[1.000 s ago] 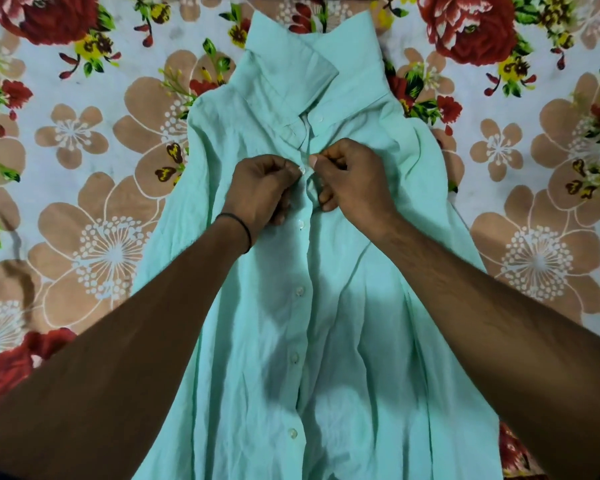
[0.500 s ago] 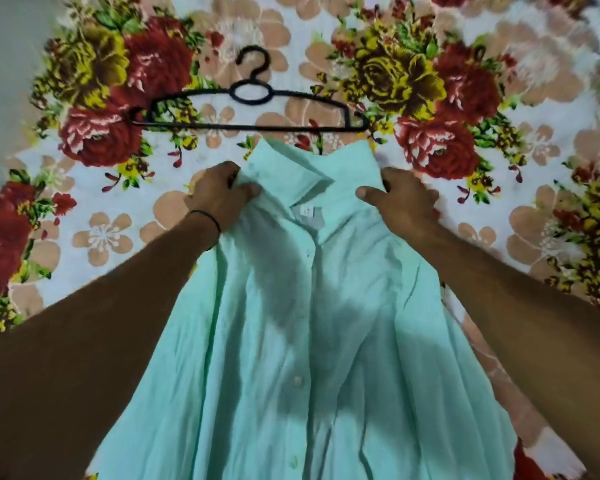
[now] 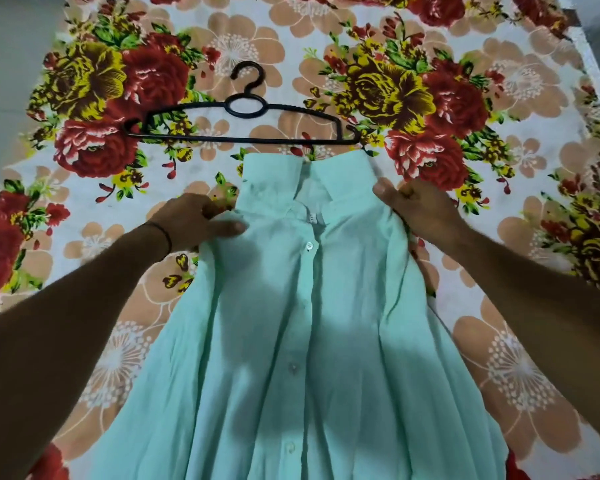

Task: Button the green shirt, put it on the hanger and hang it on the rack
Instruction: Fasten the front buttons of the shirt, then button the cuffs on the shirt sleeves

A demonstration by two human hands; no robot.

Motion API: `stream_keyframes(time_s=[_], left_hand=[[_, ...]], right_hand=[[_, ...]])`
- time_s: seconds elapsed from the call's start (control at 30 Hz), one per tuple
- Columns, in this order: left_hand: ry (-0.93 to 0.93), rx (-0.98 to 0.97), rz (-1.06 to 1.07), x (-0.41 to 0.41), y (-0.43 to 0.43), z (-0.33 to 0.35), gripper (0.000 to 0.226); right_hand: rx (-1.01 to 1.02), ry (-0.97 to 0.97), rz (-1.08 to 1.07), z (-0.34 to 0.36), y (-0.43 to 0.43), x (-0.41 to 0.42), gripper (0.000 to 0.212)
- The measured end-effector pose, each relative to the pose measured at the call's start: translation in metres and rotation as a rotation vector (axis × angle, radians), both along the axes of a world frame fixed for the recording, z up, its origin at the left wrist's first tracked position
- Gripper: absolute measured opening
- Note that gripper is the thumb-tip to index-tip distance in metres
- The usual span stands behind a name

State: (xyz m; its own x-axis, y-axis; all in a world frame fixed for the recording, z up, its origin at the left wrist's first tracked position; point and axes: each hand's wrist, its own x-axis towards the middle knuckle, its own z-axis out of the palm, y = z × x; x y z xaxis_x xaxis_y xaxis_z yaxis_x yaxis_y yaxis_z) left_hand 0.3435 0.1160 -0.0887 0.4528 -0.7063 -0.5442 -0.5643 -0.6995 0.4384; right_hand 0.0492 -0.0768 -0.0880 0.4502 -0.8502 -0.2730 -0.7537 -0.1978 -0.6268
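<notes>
Since the earlier frame, both hands have been shifted from the button placket out to the shoulders of the green shirt (image 3: 312,323), which is laid flat and buttoned on a floral bedsheet (image 3: 499,368). Fabric is gripped by the left hand (image 3: 196,221) and by the right hand (image 3: 418,206). Just beyond the collar, a black hanger (image 3: 245,124) is seen on the sheet.

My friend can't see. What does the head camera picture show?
Two hands, the left hand and right hand, grip the shoulders of a buttoned green shirt lying on a flowery bedsheet. A black hanger lies just beyond the collar.
</notes>
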Motion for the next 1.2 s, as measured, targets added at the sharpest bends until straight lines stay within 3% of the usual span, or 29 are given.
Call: stream_keyframes(time_s=[0.07, 0.17, 0.23, 0.3, 0.37, 0.47, 0.53, 0.6, 0.67, 0.77, 0.83, 0.9, 0.97, 1.03, 1.1, 1.2], left_hand=[[0.080, 0.016, 0.044, -0.001, 0.025, 0.000, 0.048], [0.133, -0.002, 0.158, -0.018, 0.073, -0.011, 0.033], [0.108, -0.099, 0.282, -0.028, 0.097, -0.023, 0.027], [0.232, -0.244, 0.563, -0.030, 0.106, -0.029, 0.014], [0.200, -0.328, 0.690, -0.017, 0.100, -0.028, 0.026], [-0.175, -0.319, 0.456, 0.009, 0.082, -0.010, 0.022], [-0.294, -0.295, 0.314, 0.023, 0.071, 0.000, 0.021], [-0.294, -0.257, 0.257, 0.031, 0.069, 0.001, 0.020], [-0.198, -0.230, 0.305, 0.030, 0.074, 0.001, 0.021], [-0.051, -0.162, 0.438, 0.009, 0.097, 0.002, 0.061], [-0.120, -0.130, 0.417, -0.013, 0.122, 0.003, 0.081], [-0.302, -0.189, 0.346, -0.043, 0.151, 0.007, 0.076], [-0.428, -0.335, 0.235, -0.082, 0.179, 0.010, 0.059], [-0.448, -0.341, 0.098, -0.121, 0.211, 0.006, 0.047], [-0.436, -0.199, 0.018, -0.141, 0.246, -0.009, 0.047], [-0.415, -0.049, 0.076, -0.121, 0.285, -0.029, 0.052]], right_hand=[[0.081, -0.004, -0.037, 0.004, 0.021, -0.018, 0.057], [0.190, -0.027, 0.020, -0.002, 0.062, -0.053, 0.021], [0.182, -0.004, 0.024, -0.016, 0.080, -0.075, 0.009], [0.137, 0.018, 0.012, -0.023, 0.082, -0.090, 0.008], [0.100, 0.025, -0.026, -0.021, 0.067, -0.098, 0.014], [0.020, 0.072, -0.043, -0.004, 0.032, -0.105, 0.020], [-0.030, 0.097, -0.110, 0.010, 0.007, -0.107, 0.020], [-0.031, 0.060, -0.179, 0.026, -0.007, -0.111, 0.020], [0.094, 0.015, -0.221, 0.035, -0.002, -0.115, 0.037], [0.159, 0.249, -0.086, 0.034, 0.038, -0.126, 0.059], [0.196, 0.319, -0.034, 0.030, 0.079, -0.138, 0.062], [0.259, 0.190, -0.046, 0.021, 0.124, -0.156, 0.045], [0.177, 0.121, -0.058, 0.009, 0.169, -0.174, 0.061], [0.021, 0.207, -0.078, 0.000, 0.202, -0.190, 0.072], [-0.103, 0.321, -0.126, -0.002, 0.207, -0.201, 0.054], [-0.206, 0.333, -0.331, 0.006, 0.188, -0.228, 0.026]])
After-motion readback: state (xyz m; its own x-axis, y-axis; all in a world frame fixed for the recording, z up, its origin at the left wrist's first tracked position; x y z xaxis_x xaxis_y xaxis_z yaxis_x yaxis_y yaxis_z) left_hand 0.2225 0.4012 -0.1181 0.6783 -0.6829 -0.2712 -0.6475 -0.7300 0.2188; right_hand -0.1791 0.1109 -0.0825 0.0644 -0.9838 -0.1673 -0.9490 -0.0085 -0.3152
